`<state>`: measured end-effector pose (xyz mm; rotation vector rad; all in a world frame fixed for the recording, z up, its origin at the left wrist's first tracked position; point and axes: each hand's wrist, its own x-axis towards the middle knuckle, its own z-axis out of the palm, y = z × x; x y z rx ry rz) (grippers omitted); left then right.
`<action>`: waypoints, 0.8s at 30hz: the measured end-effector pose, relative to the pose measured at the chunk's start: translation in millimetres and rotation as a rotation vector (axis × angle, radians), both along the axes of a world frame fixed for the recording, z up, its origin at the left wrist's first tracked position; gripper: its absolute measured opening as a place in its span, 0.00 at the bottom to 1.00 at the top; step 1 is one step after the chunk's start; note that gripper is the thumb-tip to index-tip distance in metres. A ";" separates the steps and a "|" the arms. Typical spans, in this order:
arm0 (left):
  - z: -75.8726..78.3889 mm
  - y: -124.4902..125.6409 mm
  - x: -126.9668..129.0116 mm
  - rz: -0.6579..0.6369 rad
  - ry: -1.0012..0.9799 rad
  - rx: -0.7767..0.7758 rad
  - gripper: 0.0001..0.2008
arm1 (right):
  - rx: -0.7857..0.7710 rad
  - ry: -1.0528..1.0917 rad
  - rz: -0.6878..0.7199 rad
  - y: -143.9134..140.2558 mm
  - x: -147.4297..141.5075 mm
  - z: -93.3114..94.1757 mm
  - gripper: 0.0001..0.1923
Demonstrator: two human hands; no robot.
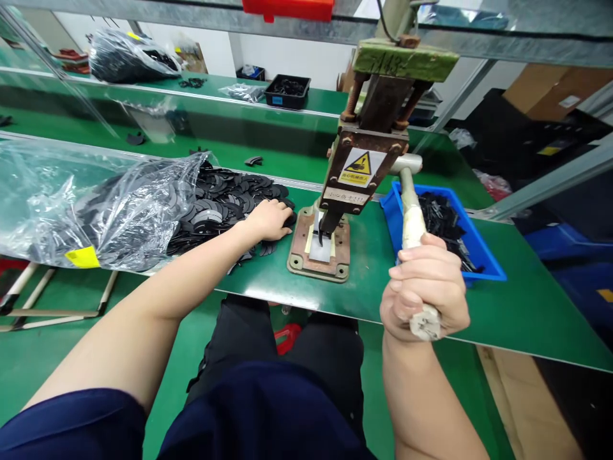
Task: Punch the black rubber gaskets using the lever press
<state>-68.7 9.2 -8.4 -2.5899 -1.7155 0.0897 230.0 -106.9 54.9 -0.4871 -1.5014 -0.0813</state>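
— Green matting covers the counter (364, 300); what sits closest to its near edge?

— At that edge the right hand (424, 291) is wrapped tight around the taped end of the press lever (412, 223), fingers curled fully closed. The lever's long axis runs from that fist away and slightly left, up to the hand press (364, 166).

— And the other hand?

— Farther in, the left hand (269, 219) lies palm down with fingers loosely bent on the black curved parts (225, 204), at the edge of the pile. Whether it has pinched one I cannot tell. The press base plate (320, 246) is just right of that hand, so the left is the nearer one to the die.

— Beyond?

— A clear plastic bag (96, 204) spills the pile at left; a blue bin (472, 239) of black pieces sits at right, behind the lever.
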 end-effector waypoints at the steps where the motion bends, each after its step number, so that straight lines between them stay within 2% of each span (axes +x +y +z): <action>1: 0.7 1.9 4.5 -0.001 0.021 0.002 0.26 | -0.001 0.004 -0.003 0.0 0.1 -0.3 0.20; 7: 8.5 4.6 9.1 -0.039 0.081 -0.008 0.19 | -0.006 0.049 -0.008 2.3 0.4 -5.2 0.21; 10: 11.5 0.5 0.5 -0.029 0.059 0.023 0.18 | 0.013 0.048 -0.007 3.7 0.2 -5.6 0.20; 13: 14.9 -4.0 -12.7 0.045 -0.046 0.058 0.19 | 0.041 0.023 -0.006 4.1 0.2 -3.7 0.17; 16: 18.0 -9.0 -22.6 0.199 -0.325 0.030 0.19 | 0.044 0.004 -0.003 3.9 -0.7 -1.7 0.16; 18: 18.4 -13.5 -21.8 0.298 -0.620 -0.102 0.15 | 0.048 0.015 -0.002 4.5 -2.2 -1.4 0.16; 21: 15.5 -21.5 -6.3 0.384 -1.086 -0.366 0.09 | 0.071 0.051 -0.007 6.8 -5.0 -2.2 0.15; 24: 11.8 -27.9 17.9 0.426 -1.348 -0.520 0.13 | 0.096 0.063 -0.020 8.8 -6.1 -3.0 0.16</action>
